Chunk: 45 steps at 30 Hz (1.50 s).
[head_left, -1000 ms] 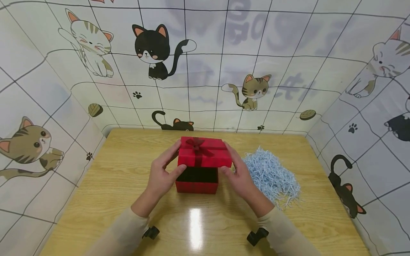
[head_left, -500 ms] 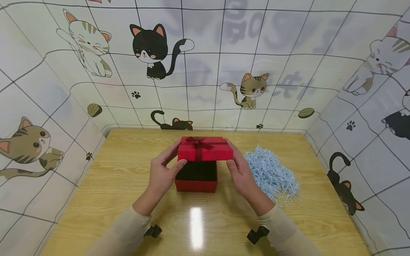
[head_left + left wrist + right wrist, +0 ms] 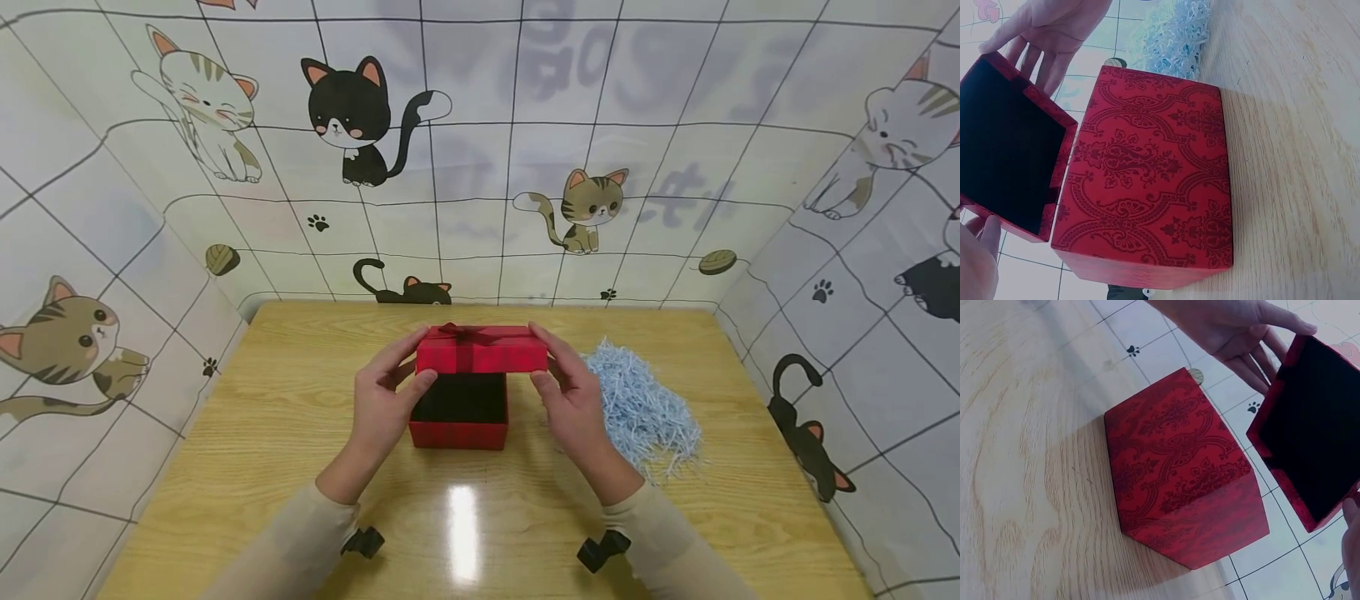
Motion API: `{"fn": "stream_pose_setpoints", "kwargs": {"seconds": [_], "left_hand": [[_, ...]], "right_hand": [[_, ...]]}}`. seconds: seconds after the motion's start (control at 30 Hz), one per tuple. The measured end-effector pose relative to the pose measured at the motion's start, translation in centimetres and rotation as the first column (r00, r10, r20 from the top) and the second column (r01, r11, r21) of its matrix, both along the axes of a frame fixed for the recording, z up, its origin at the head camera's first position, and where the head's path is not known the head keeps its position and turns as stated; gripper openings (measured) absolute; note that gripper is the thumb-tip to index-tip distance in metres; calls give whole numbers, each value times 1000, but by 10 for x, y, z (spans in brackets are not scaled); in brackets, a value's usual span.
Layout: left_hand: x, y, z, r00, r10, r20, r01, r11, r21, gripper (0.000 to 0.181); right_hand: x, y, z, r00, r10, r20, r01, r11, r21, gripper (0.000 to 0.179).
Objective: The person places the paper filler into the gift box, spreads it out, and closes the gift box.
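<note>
Red lid (image 3: 483,357) is gripped at its left end between thumb and fingers of the left hand (image 3: 380,407), held just above the open box (image 3: 459,436), and gripped likewise at its right end by the right hand (image 3: 577,408), apparently for balance; blue shredded paper (image 3: 647,410) is heaped farther right.

Gap between lid (image 3: 483,358) and box (image 3: 459,436)
</note>
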<state>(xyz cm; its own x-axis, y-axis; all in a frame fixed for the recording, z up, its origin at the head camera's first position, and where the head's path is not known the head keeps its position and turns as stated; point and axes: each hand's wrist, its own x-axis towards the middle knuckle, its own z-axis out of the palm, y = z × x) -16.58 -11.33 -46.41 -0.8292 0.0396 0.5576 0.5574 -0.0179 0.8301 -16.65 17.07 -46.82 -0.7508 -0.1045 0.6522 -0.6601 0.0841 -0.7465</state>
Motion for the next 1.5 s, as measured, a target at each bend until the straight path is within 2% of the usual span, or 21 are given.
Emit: {"fn": "stream_pose_setpoints", "kwargs": {"seconds": [0.2, 0.4, 0.6, 0.73, 0.83, 1.0, 1.1, 1.2, 1.33, 1.5], "left_hand": [[0, 1, 0, 1000, 11, -1, -11, 1000, 5, 52], [1, 2, 2, 998, 19, -62, -19, 1000, -3, 50], [-1, 1, 3, 990, 14, -138, -20, 999, -42, 48], [-3, 0, 4, 991, 47, -125, -59, 994, -93, 50], [-3, -1, 7, 990, 83, -116, -94, 992, -87, 51], [-5, -6, 13, 980, 140, -141, -144, 989, -20, 48], [-5, -9, 17, 976, 173, -135, -171, 985, 27, 44], [-3, -15, 18, 970, 198, -138, -194, 980, 45, 44], [-1, -24, 19, 966, 195, -170, -195, 981, 17, 48], [1, -37, 15, 965, 187, -182, -197, 980, -37, 54]], "right_hand": [[1, 1, 2, 1000, -5, -24, 5, 999, -35, 49], [2, 2, 2, 1000, -4, -6, 3, 998, -65, 49], [3, 3, 6, 993, -97, 61, 100, 994, -48, 48], [4, 4, 13, 983, -140, 122, 141, 990, 1, 46], [5, 5, 19, 982, -107, 156, 103, 994, 30, 44], [4, 4, 26, 987, -47, 153, 37, 997, 73, 45], [1, 0, 29, 987, -12, 157, 0, 997, 77, 51], [-1, -7, 29, 980, 13, 201, -26, 998, 62, 54], [-1, -16, 32, 963, -34, 269, 19, 998, 58, 54], [-4, -28, 35, 953, -106, 282, 97, 994, 46, 49]]}}
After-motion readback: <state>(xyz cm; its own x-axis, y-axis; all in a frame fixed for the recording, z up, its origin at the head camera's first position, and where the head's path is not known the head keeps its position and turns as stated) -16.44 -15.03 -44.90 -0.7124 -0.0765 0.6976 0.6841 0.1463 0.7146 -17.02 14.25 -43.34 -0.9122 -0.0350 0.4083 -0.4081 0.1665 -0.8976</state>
